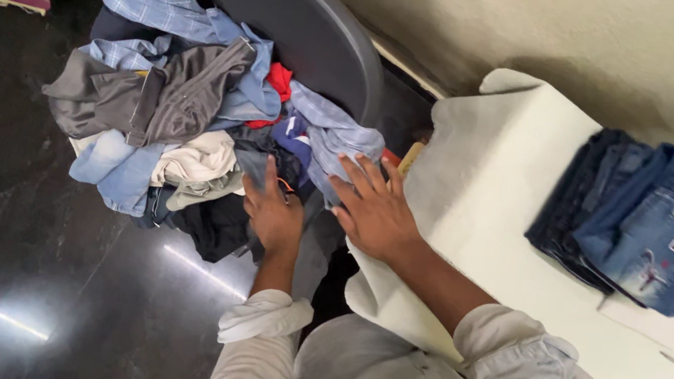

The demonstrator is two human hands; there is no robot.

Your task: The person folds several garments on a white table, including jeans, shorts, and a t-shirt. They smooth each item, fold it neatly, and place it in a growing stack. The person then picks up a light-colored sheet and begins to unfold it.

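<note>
On the dark floor (9, 210) at left: grey chair (293, 11) heaped with mixed clothes (177, 119), the heap running from upper left to lower right. Left hand (274, 216), fingers closed on a dark garment (255, 163) in the heap. Right hand (374, 209), fingers spread flat, resting on a blue shirt (329, 136). Right: white table (492, 178) carrying folded jeans (652, 221).

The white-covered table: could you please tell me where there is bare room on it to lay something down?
The white-covered table is bare across its middle, between the right hand at its left edge and the folded jeans stacked at the right. The near strip below the jeans is also free. The grey chair is crowded with a heap of clothes, where the left hand rests.
</note>
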